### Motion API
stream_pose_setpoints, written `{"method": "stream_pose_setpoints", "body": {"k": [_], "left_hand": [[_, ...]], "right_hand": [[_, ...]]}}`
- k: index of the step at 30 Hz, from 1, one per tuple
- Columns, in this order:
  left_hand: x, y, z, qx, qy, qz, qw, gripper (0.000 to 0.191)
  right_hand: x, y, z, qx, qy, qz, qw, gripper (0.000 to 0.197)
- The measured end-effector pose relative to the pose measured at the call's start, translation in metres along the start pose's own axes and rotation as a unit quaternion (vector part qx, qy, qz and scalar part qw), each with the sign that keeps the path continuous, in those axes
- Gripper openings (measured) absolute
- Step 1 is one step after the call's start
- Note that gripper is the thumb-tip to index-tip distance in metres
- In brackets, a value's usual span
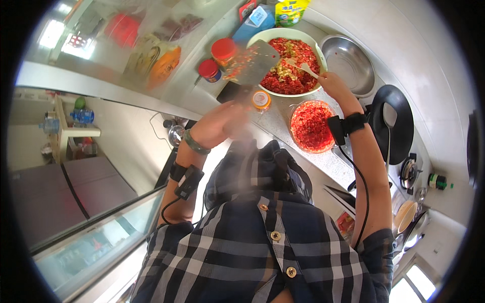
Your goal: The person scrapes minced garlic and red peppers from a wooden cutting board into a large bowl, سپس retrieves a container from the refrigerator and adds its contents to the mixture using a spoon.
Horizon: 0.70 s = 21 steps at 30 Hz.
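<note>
My left hand [227, 121], blurred and with a bracelet at the wrist, grips the dark handle of a cleaver [261, 62]. Bits of chopped red and pale food cling to its broad blade, which reaches over the left rim of a pale green basin [321, 64]. Chopped red chili [290, 85] fills the basin, with pale yellow minced pieces [284, 72] on top. In my right hand [335, 85] is a light-coloured spoon or spatula [308, 70], its tip over the mince. Nearer to me stands a clear bowl [291, 130] of finely chopped red chili.
Red-lidded jars [223, 49] and an orange-lidded jar [261, 100] stand left of and below the basin. An empty steel bowl [350, 64] and a black wok [398, 128] with a metal ladle [389, 115] are at the right. A yellow pouch [290, 13] stands behind.
</note>
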State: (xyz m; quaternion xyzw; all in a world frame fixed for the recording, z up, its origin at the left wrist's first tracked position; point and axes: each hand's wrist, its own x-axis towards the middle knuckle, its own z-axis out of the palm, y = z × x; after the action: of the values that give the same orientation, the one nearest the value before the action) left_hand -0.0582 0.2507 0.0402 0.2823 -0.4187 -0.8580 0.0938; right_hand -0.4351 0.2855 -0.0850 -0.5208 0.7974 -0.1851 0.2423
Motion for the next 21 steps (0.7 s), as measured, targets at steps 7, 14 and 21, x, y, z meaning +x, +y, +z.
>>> {"method": "stream_pose_setpoints", "body": {"k": [7, 14, 21], "left_hand": [[-0.004, 0.004, 0.001, -0.013, 0.019, -0.018, 1.000, 0.034], [0.011, -0.010, -0.014, -0.037, 0.011, -0.047, 0.998, 0.030], [0.040, -0.009, -0.021, -0.032, -0.015, -0.048, 0.998, 0.024]], "right_hand": [[-0.029, -0.005, 0.003, 0.025, 0.074, 0.005, 0.997, 0.027], [-0.024, 0.000, 0.014, 0.103, 0.048, 0.015, 0.993, 0.025], [-0.040, -0.022, -0.004, 0.259, 0.064, 0.071, 0.961, 0.025]]}}
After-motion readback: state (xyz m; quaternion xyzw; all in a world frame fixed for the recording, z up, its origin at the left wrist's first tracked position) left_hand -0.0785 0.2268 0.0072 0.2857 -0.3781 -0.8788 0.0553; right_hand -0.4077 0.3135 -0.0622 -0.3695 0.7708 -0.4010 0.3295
